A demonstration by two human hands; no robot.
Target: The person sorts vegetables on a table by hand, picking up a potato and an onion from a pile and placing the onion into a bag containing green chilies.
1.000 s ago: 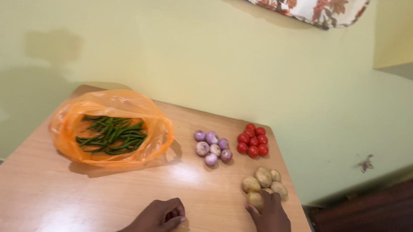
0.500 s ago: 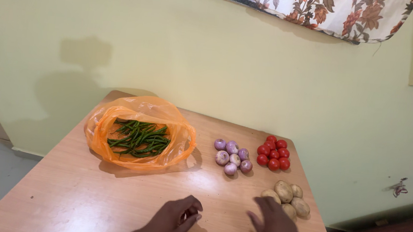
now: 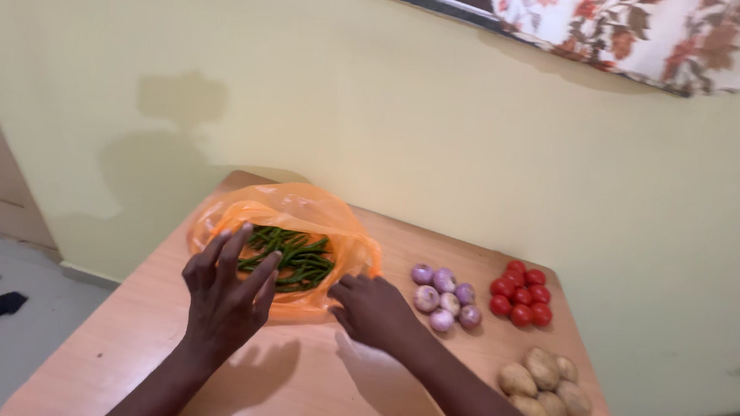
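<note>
Orange bag [image 3: 298,215] of beans [image 3: 290,259] sits at the table's [image 3: 109,337] far left corner. Left hand [image 3: 224,293] hovers spread; right hand [image 3: 374,311] touches the near rim, fingers loose. Looks thin, light, floppy, slippery; best pinched at the rim.

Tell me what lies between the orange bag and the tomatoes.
In the head view, a cluster of purple onions lies on the table between the orange bag and the tomatoes.
</note>
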